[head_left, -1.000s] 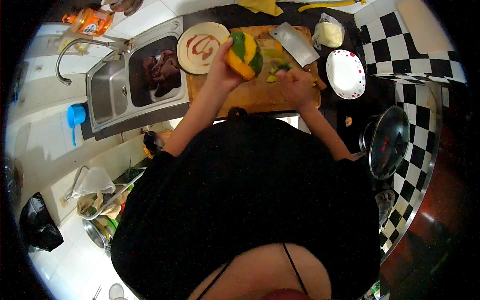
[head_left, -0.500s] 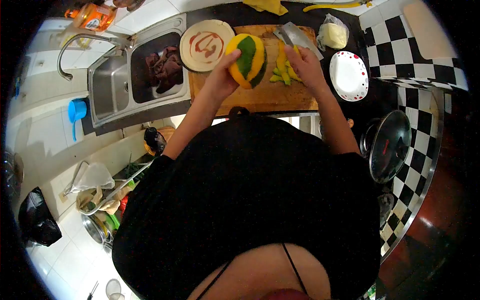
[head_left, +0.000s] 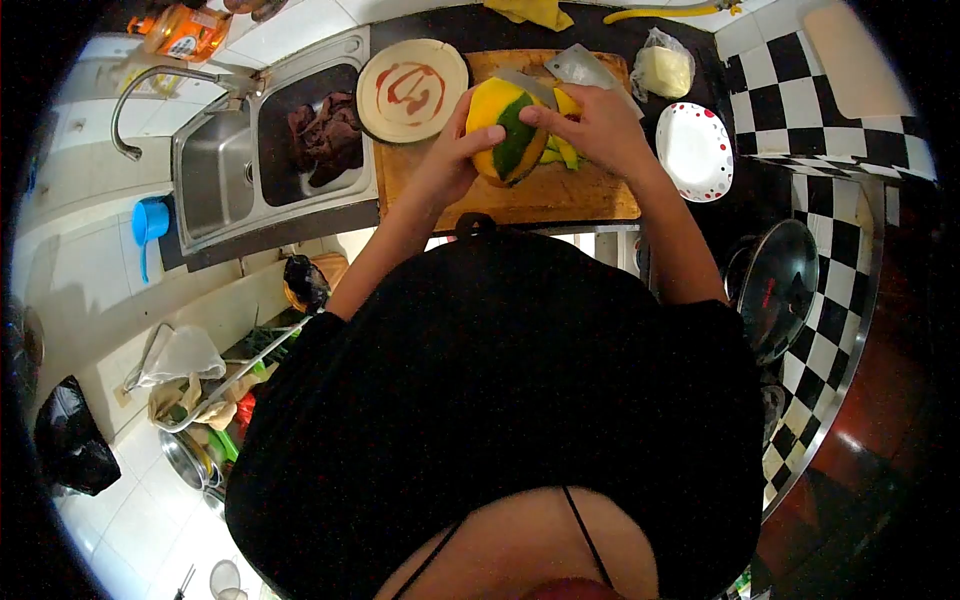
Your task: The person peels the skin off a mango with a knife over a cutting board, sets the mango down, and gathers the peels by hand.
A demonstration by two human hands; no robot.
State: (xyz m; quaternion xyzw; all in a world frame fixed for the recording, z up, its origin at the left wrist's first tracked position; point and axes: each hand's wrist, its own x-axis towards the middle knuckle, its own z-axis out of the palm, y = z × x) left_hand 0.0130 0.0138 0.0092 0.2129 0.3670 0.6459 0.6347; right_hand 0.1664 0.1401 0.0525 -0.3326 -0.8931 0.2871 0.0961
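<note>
My left hand (head_left: 455,160) is wrapped round the left side of a partly peeled papaya (head_left: 487,108), its thumb lying on the front. The fruit shows yellow flesh with a dark green strip of skin. My right hand (head_left: 605,125) is closed on a knife, whose grey blade (head_left: 528,84) reaches behind the papaya's far upper side. Its thumb presses on the green strip. Most of the knife's handle is hidden by my fingers. Green-yellow peelings (head_left: 562,152) lie under my right hand on the wooden cutting board (head_left: 590,205).
A cleaver-like blade (head_left: 582,68) lies at the board's back. Left of it stand a round, red-marked board (head_left: 385,120) and a sink (head_left: 215,190) with dark cloth (head_left: 325,140). To the right are a dotted white plate (head_left: 695,155), a bagged pale block (head_left: 667,72) and a glass lid (head_left: 780,290).
My right hand has come left with the knife, from over the peelings to the papaya. The fruit has turned and shifted slightly right and nearer, with my left hand still round it.
</note>
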